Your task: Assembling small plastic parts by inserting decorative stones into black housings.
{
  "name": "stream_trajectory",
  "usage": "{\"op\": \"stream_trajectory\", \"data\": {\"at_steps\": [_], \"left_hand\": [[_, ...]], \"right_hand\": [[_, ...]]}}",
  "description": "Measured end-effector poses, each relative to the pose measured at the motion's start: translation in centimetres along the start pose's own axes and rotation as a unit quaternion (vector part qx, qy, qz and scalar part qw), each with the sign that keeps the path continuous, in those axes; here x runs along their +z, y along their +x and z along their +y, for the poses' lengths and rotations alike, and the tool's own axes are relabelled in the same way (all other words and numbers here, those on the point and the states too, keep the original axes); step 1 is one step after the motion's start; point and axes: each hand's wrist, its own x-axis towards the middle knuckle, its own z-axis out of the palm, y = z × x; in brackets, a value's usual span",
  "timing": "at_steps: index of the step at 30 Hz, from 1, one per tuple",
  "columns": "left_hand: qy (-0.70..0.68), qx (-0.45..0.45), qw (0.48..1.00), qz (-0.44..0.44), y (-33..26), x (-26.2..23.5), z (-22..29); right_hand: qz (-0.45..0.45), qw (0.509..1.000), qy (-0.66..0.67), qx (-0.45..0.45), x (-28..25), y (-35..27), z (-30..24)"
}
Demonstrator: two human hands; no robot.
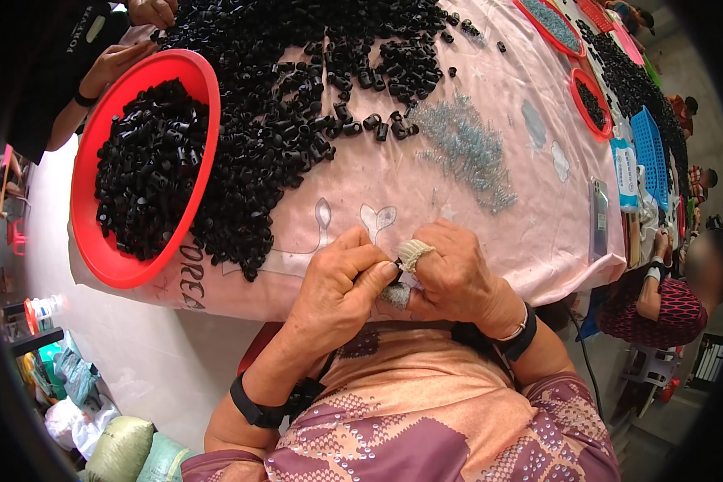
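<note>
Countless black parts point(297, 120) cover pink cloth point(474, 225).

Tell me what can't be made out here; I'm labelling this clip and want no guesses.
Head view only:
- Small black part pinched between left hand and right hand: mostly hidden by fingertips, shape unclear.
- Right thumb tip: covered by a grey wrap.
- Silvery pile on the pink cloth: pieces too small to identify.
- Red basin: its bottom is hidden under black pieces.

Three red bowls point(209, 120), one blue basket point(649, 153), one phone point(598, 217), two hands point(341, 285); black parts point(273, 120) beyond counting.
</note>
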Motion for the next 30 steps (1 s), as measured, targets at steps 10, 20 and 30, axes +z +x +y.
{"op": "stream_trajectory", "data": {"at_steps": [10,20,30], "left_hand": [[-0.017,0.004,1.000,-0.010,-0.1,0.0,0.2],[-0.282,-0.168,0.945,-0.003,-0.5,-0.7,0.2],[-0.288,-0.134,0.946,-0.063,-0.3,-0.3,0.7]], "right_hand": [[-0.002,0.999,0.049,-0.005,0.3,-0.1,0.0],[0.038,0.994,0.099,0.034,0.3,-0.4,0.1],[-0.012,0.995,0.094,0.015,0.7,-0.5,0.3]]}}
